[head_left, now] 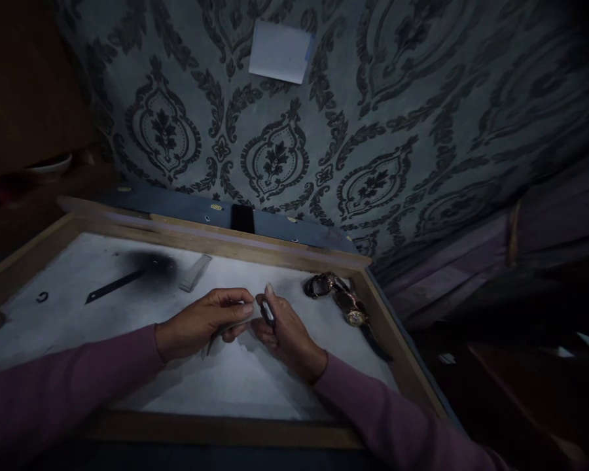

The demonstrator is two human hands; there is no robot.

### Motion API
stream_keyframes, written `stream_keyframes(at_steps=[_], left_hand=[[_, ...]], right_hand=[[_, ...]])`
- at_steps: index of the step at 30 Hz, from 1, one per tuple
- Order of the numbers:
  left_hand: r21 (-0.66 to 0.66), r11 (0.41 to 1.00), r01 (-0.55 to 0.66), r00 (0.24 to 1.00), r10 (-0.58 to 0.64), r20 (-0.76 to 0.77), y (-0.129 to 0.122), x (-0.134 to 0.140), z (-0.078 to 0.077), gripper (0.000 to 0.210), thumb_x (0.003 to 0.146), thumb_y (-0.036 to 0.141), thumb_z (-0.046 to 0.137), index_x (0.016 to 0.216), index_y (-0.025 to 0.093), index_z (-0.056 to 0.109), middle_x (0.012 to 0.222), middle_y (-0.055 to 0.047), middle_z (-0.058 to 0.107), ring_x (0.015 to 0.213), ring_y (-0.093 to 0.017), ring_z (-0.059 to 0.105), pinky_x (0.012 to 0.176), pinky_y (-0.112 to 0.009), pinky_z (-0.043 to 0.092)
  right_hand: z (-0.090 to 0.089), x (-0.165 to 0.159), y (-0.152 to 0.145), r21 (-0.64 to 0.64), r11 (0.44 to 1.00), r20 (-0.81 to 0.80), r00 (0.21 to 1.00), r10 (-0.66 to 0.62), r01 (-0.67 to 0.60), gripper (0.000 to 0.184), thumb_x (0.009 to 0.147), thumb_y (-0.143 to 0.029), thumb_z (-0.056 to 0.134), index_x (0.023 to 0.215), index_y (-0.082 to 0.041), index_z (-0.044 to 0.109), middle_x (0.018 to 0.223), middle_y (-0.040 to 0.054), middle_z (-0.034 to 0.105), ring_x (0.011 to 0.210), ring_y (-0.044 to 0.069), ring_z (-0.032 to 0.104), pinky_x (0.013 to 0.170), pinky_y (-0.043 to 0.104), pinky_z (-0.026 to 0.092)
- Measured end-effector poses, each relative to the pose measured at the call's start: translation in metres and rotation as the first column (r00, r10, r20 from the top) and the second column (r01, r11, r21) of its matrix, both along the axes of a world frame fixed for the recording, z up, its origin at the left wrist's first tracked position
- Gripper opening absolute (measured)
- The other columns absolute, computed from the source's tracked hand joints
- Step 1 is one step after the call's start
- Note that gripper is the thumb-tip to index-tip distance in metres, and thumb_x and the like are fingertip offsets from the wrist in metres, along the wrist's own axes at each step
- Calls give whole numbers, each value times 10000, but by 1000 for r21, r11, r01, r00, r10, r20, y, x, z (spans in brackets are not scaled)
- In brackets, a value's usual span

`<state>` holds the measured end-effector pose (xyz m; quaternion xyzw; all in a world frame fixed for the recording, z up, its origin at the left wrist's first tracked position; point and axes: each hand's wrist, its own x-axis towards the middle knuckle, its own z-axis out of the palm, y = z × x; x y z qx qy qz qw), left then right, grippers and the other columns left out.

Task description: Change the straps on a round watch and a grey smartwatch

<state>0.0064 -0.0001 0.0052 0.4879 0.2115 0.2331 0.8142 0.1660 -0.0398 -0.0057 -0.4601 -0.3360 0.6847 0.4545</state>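
Note:
Above the white-bottomed tray, my left hand is closed in a pinch on a greyish watch strap, whose end hangs below the fingers. Close beside it, my right hand is closed around a small watch case with a shiny rim, seen edge-on. The fingertips of both hands nearly meet; whether strap and case touch is hidden. Behind my left hand lies a light grey strap, and farther left a dark strap. Several watches with dark straps lie at the tray's right side.
A wooden rim surrounds the tray. A small dark curved piece lies at the left. Behind the rim, a black phone rests on a blue surface. White paper is on the patterned wall. A purple curtain hangs right.

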Motion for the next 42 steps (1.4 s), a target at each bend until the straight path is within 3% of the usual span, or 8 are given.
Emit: stream_keyframes(at_steps=[5, 21, 42], left_hand=[[61, 997, 53, 998, -52, -21, 0, 0, -2, 271, 850, 390, 633, 742, 149, 573, 539, 46, 481, 494, -74, 372, 522, -225, 290], [121, 990, 68, 995, -59, -80, -1, -1, -1, 273, 874, 371, 592, 706, 157, 562, 550, 42, 508, 505, -73, 411, 518, -216, 301], [160, 981, 105, 985, -81, -150, -3, -1, 9, 267, 855, 386, 591, 721, 159, 547, 600, 29, 536, 559, -86, 453, 586, -230, 374]], right_hand=[[1, -2, -1, 56, 997, 35, 997, -63, 61, 563, 708, -700, 641, 594, -200, 410, 433, -115, 278, 347, 24, 179, 322, 155, 104], [7, -2, -1, 158, 987, 274, 962, -7, -38, 608, 747, -789, 480, 528, -229, 389, 406, -73, 292, 368, 77, 246, 370, 220, 181], [-1, 4, -4, 310, 948, 405, 912, -63, -72, 647, 831, -766, 387, 539, -193, 451, 418, -58, 366, 394, 77, 307, 401, 228, 209]])
